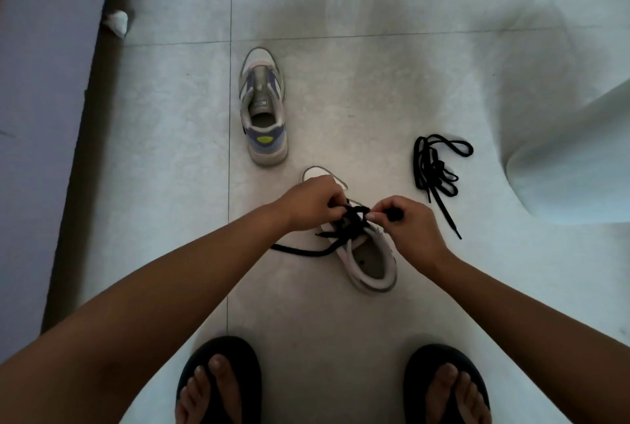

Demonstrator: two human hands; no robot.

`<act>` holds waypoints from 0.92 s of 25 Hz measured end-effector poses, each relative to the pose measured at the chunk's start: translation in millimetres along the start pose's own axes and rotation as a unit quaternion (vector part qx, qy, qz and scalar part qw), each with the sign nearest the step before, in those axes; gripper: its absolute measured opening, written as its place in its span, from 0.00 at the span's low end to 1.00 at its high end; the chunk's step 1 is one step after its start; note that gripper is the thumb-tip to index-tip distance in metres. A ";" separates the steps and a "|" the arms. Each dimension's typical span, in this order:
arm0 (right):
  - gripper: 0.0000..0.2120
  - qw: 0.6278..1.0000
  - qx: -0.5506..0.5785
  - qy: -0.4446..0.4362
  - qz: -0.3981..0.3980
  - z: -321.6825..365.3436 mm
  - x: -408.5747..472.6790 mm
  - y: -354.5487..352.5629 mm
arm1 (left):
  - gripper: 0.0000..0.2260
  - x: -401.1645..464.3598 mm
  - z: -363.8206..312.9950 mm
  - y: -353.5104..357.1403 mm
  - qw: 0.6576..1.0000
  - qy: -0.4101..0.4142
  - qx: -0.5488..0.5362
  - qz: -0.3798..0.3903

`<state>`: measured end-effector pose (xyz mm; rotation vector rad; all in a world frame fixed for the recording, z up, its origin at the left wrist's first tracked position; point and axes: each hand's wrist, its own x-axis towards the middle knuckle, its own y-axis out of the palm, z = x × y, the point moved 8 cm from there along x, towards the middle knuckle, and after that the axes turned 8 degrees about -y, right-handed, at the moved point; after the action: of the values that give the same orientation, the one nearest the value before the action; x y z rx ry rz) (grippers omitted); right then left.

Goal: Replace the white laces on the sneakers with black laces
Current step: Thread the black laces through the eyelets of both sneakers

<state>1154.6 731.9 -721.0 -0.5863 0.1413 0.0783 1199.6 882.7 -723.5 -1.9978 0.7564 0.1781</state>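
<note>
Head view: both hands (361, 215) pinch black lace (354, 219) over near sneaker (371, 267).

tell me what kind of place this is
Probably a room at home: a pale tiled floor, a wall along its left edge, and the person in flip-flops lacing a sneaker.

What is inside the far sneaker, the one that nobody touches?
The far sneaker shows a grey insole and its tongue; no lace is visible on it. Its toe part is covered by the upper, so that cannot be seen.
</note>
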 end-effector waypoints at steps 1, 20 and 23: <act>0.06 1.000 0.014 0.016 0.008 -6.9 -9.3 -3.5 | 0.08 -2.4 2.5 1.2 0.995 0.011 0.100 -0.016; 0.07 0.992 -0.100 0.000 0.074 -11.1 -46.2 -5.0 | 0.07 0.8 43.4 -1.9 0.971 -0.180 0.141 -0.068; 0.10 0.988 -0.132 0.004 0.081 -14.6 -45.8 -10.8 | 0.08 -9.0 35.7 -9.1 0.914 -0.063 0.378 -0.130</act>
<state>1109.0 713.4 -720.0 -0.8384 0.1874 0.2547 1204.0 919.3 -732.0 -1.3047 0.3779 -0.1319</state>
